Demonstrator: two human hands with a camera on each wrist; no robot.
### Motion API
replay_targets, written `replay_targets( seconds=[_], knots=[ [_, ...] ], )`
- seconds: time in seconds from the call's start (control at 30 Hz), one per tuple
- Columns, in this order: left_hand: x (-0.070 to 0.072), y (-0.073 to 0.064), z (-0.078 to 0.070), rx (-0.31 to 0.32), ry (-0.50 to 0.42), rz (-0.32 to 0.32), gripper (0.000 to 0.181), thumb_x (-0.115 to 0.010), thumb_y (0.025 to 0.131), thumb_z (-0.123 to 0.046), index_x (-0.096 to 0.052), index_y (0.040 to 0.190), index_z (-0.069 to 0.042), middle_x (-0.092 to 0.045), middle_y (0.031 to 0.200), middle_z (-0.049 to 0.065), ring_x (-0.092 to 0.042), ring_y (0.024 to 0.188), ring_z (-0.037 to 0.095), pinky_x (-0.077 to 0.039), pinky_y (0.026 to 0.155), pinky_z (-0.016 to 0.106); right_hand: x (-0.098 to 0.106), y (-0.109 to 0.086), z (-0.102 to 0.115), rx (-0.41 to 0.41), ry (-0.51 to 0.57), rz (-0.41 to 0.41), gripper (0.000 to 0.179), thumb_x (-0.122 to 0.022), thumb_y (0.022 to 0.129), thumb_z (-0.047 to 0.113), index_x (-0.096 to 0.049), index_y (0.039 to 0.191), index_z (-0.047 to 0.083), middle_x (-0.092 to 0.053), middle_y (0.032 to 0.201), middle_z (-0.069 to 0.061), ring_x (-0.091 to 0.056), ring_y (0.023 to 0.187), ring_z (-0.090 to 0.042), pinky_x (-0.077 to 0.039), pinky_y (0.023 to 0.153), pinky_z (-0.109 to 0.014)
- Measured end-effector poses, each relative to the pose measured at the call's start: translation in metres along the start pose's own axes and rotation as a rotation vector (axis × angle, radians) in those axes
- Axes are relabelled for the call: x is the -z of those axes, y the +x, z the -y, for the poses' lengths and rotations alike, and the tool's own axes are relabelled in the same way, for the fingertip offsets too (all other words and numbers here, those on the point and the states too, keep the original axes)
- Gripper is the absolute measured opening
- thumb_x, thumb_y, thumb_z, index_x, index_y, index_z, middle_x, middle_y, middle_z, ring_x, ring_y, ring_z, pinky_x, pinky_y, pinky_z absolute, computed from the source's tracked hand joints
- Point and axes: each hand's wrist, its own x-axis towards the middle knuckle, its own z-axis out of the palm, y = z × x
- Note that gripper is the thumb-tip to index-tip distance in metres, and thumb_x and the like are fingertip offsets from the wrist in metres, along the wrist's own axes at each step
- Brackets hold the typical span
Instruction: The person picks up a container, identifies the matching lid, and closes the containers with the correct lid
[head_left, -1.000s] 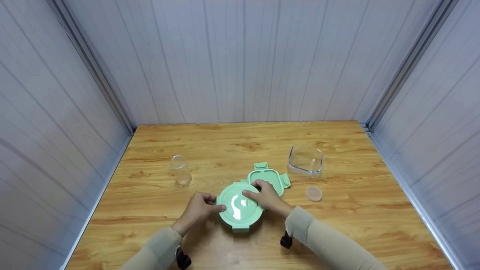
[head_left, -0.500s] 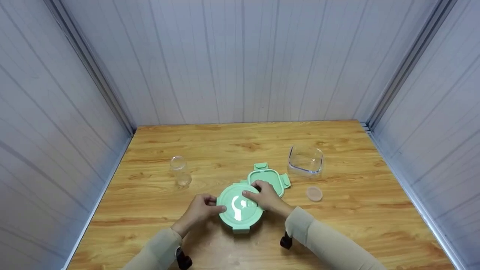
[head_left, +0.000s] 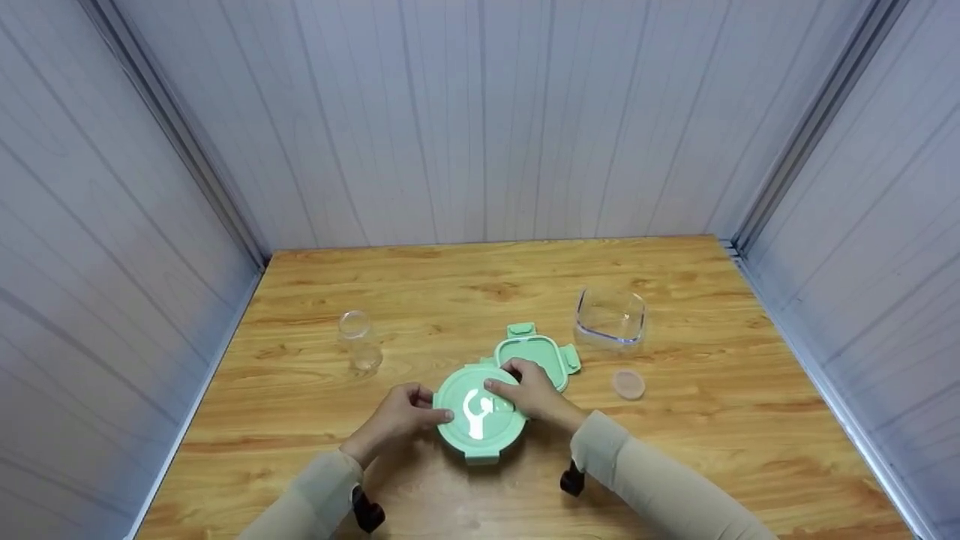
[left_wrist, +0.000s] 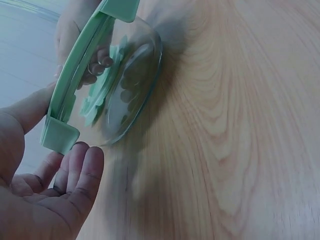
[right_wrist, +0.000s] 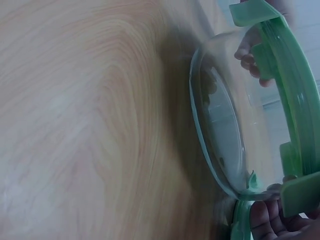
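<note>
A round green lid (head_left: pixel 480 424) sits on a clear round glass bowl (right_wrist: pixel 205 130), whose wall shows below it in both wrist views. My left hand (head_left: pixel 403 414) holds the lid's left edge, thumb on top and fingertips at a side clip (left_wrist: pixel 62 136). On the far right side, my right hand (head_left: pixel 534 391) grips the lid with its thumb on top and its fingers at the rim by another clip (right_wrist: pixel 300 195). A third clip (head_left: pixel 481 457) faces the front. Behind the right hand lies a squarish green lid (head_left: pixel 551 362), partly hidden by the round one.
On the wooden table (head_left: pixel 300 465), a clear jar (head_left: pixel 361 345) stands to the left. A square glass container (head_left: pixel 611 337) stands at the back right, with a small round translucent lid (head_left: pixel 628 385) in front of it. Panelled walls (head_left: pixel 480 135) enclose the back and sides.
Both hands keep the same hold on the round lid, which stays in place. Only the head view has shifted very slightly.
</note>
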Motion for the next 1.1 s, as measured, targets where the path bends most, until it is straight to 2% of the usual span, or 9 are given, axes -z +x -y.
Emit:
replay_targets(
  seconds=[0.1,0.2,0.3,0.4,0.53,0.8,0.87,1.1],
  knots=[
    [-0.001,0.001,0.000,-0.018,-0.006,0.004,0.043,-0.091,0.090,-0.021,-0.067,0.118,0.001,-0.070,0.105,0.011,-0.066,0.088,0.018,-0.062,0.078,0.034,0.001,0.000,-0.001,-0.002,0.006,-0.002,0.028,-0.078,0.103,0.034,-0.071,0.107,0.008,-0.068,0.100,-0.001,-0.057,0.092,-0.013,-0.049,0.084,-0.029],
    [-0.003,0.001,0.001,-0.039,-0.019,0.022,0.053,-0.090,0.091,-0.022,-0.064,0.130,0.003,-0.067,0.112,0.013,-0.067,0.092,0.021,-0.065,0.077,0.037,0.004,-0.002,-0.003,0.014,-0.010,0.001,0.028,-0.077,0.103,0.034,-0.072,0.107,0.007,-0.069,0.099,-0.002,-0.058,0.091,-0.013,-0.049,0.082,-0.028],
    [-0.005,0.002,0.003,-0.059,-0.023,0.042,0.064,-0.089,0.093,-0.024,-0.059,0.141,0.004,-0.066,0.119,0.016,-0.068,0.099,0.024,-0.067,0.079,0.040,0.007,-0.003,-0.005,0.026,-0.025,0.008,0.029,-0.075,0.104,0.035,-0.074,0.109,0.007,-0.071,0.100,-0.003,-0.059,0.091,-0.013,-0.050,0.082,-0.028],
    [-0.006,0.003,0.005,-0.076,-0.013,0.044,0.068,-0.089,0.093,-0.025,-0.057,0.146,0.004,-0.064,0.125,0.019,-0.068,0.104,0.025,-0.067,0.082,0.041,0.011,-0.005,-0.006,0.025,-0.035,0.015,0.032,-0.075,0.104,0.036,-0.075,0.114,0.006,-0.073,0.103,-0.004,-0.060,0.094,-0.013,-0.051,0.084,-0.031],
    [-0.006,0.004,0.007,-0.090,-0.002,0.031,0.069,-0.088,0.093,-0.026,-0.057,0.148,0.002,-0.062,0.129,0.019,-0.066,0.107,0.026,-0.067,0.084,0.041,0.018,-0.009,-0.007,0.015,-0.039,0.022,0.035,-0.076,0.103,0.036,-0.075,0.120,0.005,-0.073,0.110,-0.006,-0.062,0.100,-0.015,-0.054,0.089,-0.034],
    [-0.005,0.006,0.007,-0.116,0.002,0.045,0.069,-0.089,0.092,-0.023,-0.057,0.149,0.001,-0.064,0.129,0.018,-0.064,0.107,0.026,-0.066,0.082,0.040,0.028,-0.020,-0.011,0.002,-0.050,0.072,0.044,-0.080,0.100,0.032,-0.071,0.128,0.000,-0.071,0.116,-0.012,-0.065,0.104,-0.020,-0.057,0.093,-0.038],
    [-0.004,0.005,0.007,-0.113,0.008,0.040,0.069,-0.089,0.092,-0.022,-0.058,0.149,0.000,-0.064,0.129,0.018,-0.064,0.108,0.026,-0.066,0.083,0.040,0.029,-0.022,-0.013,-0.005,-0.040,0.083,0.045,-0.080,0.100,0.031,-0.070,0.130,-0.001,-0.071,0.117,-0.013,-0.065,0.104,-0.020,-0.057,0.091,-0.036],
    [-0.004,0.004,0.004,-0.123,0.022,0.032,0.066,-0.088,0.093,-0.022,-0.060,0.148,0.000,-0.063,0.130,0.018,-0.063,0.109,0.027,-0.066,0.083,0.040,0.036,-0.029,-0.013,-0.033,0.072,0.150,0.048,-0.079,0.102,0.027,-0.064,0.135,-0.004,-0.066,0.115,-0.015,-0.066,0.089,-0.016,-0.064,0.073,-0.033]
  ],
)
